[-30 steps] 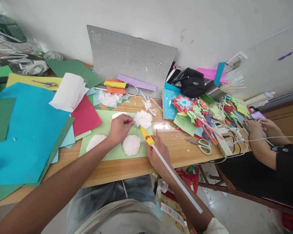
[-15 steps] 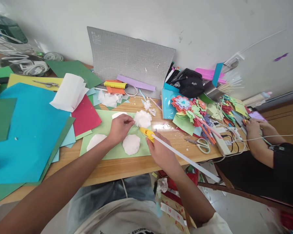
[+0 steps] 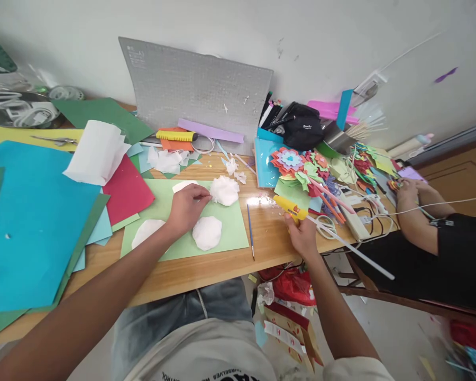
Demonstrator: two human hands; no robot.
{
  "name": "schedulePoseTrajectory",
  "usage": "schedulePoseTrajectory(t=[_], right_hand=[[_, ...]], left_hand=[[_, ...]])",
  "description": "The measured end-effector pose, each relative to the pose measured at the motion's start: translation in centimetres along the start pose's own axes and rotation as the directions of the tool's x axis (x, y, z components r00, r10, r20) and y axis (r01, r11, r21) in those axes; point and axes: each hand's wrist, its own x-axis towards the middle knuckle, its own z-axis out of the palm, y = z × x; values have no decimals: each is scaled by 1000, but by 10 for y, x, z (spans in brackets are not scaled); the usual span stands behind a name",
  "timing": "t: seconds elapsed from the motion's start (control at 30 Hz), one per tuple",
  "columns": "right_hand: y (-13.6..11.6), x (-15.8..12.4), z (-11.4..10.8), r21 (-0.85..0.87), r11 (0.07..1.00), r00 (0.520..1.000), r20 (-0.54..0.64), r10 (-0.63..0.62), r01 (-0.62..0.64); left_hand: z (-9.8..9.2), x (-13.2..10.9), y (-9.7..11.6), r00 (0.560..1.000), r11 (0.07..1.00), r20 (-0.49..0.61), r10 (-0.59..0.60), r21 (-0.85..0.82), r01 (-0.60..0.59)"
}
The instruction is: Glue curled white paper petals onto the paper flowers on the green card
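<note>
In the head view my left hand (image 3: pixel 189 207) pinches the near-left edge of a ruffled white tissue paper flower (image 3: pixel 225 191). The flower rests on a light green paper sheet (image 3: pixel 230 238). Two flatter white tissue rounds, a near one (image 3: pixel 207 233) and a left one (image 3: pixel 146 232), lie on the same sheet, the left one partly behind my forearm. My right hand (image 3: pixel 303 235) is wrapped round a yellow hot glue gun (image 3: pixel 291 207), held over the table to the right of the sheet. A long translucent glue stick (image 3: pixel 353 248) sticks out of its back.
A thin blue brush (image 3: pixel 250 233) lies beside the green sheet. Scissors (image 3: pixel 326 226) sit under the glue gun. Paper flowers (image 3: pixel 289 160), a power strip (image 3: pixel 355 225) and cables crowd the right. Blue paper (image 3: pixel 35 222) covers the left. A co-worker's hands (image 3: pixel 408 193) work far right.
My right hand has carried the glue gun rightward, away from the tissue flower, uncovering the brush. My left hand keeps its pinch at the flower. The view has shifted slightly right.
</note>
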Motion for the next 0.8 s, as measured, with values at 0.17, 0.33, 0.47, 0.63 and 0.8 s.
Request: schedulePoseTrajectory(t=[0.17, 0.33, 0.47, 0.63, 0.8], right_hand=[[12, 7, 0, -107, 994, 995, 92, -27, 37], [7, 4, -7, -227, 973, 985, 160, 69, -31], [1, 3, -8, -215, 974, 993, 82, 85, -66], [6, -7, -16, -156, 984, 995, 52, 90, -81], [3, -59, -31, -256, 966, 909, -393, -136, 34]], left_hand=[[-1, -1, 1, 1000, 999, -6, 31, 33, -31], [-1, -2, 4, 997, 995, 2, 80, 60, -80], [-2, -3, 6, 996, 993, -9, 85, 82, -84], [-3, -2, 10, 996, 994, -27, 81, 69, -79], [-6, -2, 19, 994, 996, -70, -82, -43, 79]])
